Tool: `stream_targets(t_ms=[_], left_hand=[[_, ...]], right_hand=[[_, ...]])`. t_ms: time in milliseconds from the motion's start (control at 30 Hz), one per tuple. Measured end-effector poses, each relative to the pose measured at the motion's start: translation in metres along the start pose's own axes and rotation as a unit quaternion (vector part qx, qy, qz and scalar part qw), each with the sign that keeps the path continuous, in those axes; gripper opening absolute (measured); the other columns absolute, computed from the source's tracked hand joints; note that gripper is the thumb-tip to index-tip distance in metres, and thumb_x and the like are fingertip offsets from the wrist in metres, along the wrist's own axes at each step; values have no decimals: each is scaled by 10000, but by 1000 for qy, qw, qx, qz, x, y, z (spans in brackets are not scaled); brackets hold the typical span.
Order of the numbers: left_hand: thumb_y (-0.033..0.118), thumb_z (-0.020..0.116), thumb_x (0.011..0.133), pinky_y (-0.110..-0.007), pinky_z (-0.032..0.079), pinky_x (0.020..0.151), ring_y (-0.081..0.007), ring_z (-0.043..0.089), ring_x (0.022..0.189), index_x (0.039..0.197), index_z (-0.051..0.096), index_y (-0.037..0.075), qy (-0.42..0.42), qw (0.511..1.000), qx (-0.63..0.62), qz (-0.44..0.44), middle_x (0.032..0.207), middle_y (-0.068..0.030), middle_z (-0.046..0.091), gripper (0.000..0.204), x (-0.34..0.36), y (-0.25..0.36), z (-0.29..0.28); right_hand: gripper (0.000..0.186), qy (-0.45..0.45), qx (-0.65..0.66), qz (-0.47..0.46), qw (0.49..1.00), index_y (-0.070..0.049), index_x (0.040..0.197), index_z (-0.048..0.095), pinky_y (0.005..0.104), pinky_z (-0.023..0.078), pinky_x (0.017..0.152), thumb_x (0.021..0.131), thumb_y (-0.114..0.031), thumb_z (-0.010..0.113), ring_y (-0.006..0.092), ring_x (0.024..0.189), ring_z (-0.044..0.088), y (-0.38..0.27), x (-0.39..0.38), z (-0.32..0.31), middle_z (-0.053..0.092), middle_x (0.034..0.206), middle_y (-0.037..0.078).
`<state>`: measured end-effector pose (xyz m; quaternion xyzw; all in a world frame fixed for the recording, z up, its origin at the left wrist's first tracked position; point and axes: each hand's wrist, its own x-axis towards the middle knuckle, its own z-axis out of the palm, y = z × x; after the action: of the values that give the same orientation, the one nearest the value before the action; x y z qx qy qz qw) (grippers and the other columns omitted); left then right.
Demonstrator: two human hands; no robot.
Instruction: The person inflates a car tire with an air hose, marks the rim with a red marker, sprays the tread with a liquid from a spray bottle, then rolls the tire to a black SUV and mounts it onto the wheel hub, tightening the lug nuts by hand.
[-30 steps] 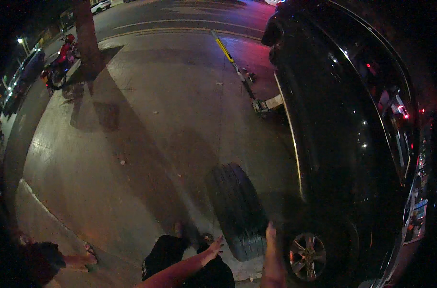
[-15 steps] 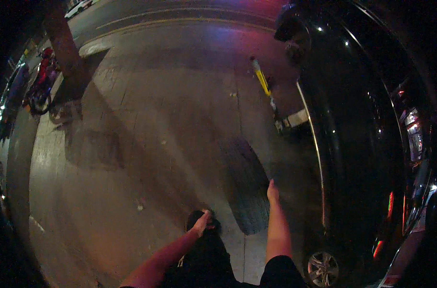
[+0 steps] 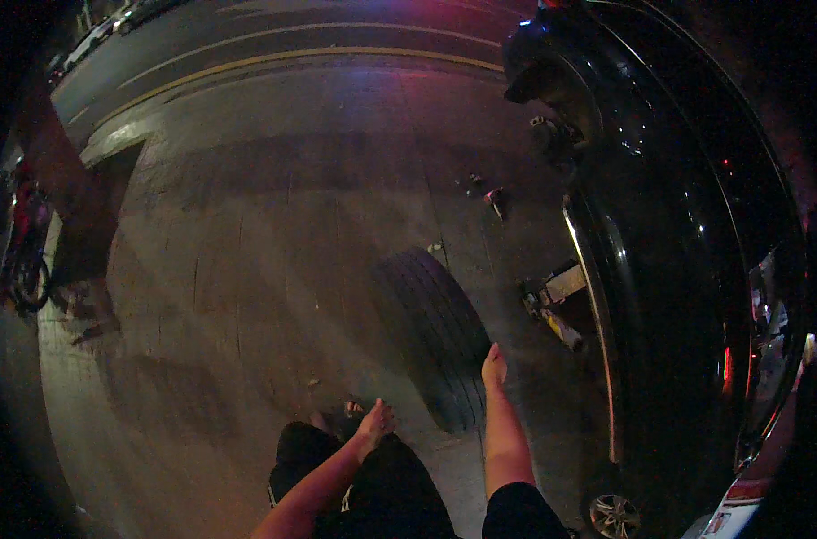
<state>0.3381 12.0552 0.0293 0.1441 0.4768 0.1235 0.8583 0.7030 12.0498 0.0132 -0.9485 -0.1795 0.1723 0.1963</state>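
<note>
A black tire [image 3: 431, 328] stands upright on the pavement in front of me, its tread facing up toward me. My right hand [image 3: 495, 366] rests against the tire's right edge near its top, fingers extended and not wrapped round it. Its far fingers are hard to see in the dim light. My left hand [image 3: 378, 420] hangs over my leg, left of the tire's near end and apart from it. Its fingers are loosely bent, and I see nothing in them.
A dark car [image 3: 669, 251] fills the right side, with an exposed wheel hub [image 3: 557, 139] toward the far end and a rear wheel [image 3: 615, 516] nearby. A jack [image 3: 536, 295] with a yellow bar [image 3: 559, 329] sits beside it. Small tools [image 3: 494, 202] lie ahead. A pillar [image 3: 54, 139] and motorbike [image 3: 30, 256] stand left.
The tire has rolled forward over the pavement with my right hand beside it. My view has shifted forward too. The long yellow bar ahead of the jack now appears on its near side.
</note>
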Motion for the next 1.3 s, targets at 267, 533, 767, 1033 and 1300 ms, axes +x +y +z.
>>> stream_targets(t_ms=[267,533,767,1033,1300], left_hand=[[627,499,926,-449,394,982,-261,474,1220,1425,399,143,-2,992,101,-69,1375,-77,461,702,104,261,-42],[626,517,918,-438,318,1070,-279,382,1350,1534,192,56,-42,978,186,-80,1519,-114,335,900,283,492,-40],[553,546,940,-343,310,1086,-249,381,1331,1543,10,28,-57,932,345,93,1546,-143,273,963,482,712,3],[467,548,969,-370,262,1132,-293,334,1391,1546,-18,51,25,939,272,207,1566,-182,229,909,640,902,60],[423,559,971,-376,238,1146,-313,307,1403,1532,99,-12,87,833,422,348,1556,-209,250,846,753,1050,126]], right_hand=[[821,10,85,50,995,24,1153,633,533,444,919,958,-664,230,483,1087,566,-216,141,87,619,1138,306],[855,-67,116,240,962,-16,1256,589,515,399,1003,933,-713,213,475,1194,510,-338,234,172,553,1266,304],[728,-3,227,142,964,-61,1325,537,458,392,1014,964,-638,279,442,1203,517,-531,382,268,581,1267,259],[738,-49,277,75,957,-114,1425,451,498,424,1014,959,-660,280,425,1233,507,-695,543,314,520,1375,211],[747,-69,267,146,950,-46,1428,407,472,434,1003,974,-628,294,436,1193,532,-799,652,363,524,1349,251]])
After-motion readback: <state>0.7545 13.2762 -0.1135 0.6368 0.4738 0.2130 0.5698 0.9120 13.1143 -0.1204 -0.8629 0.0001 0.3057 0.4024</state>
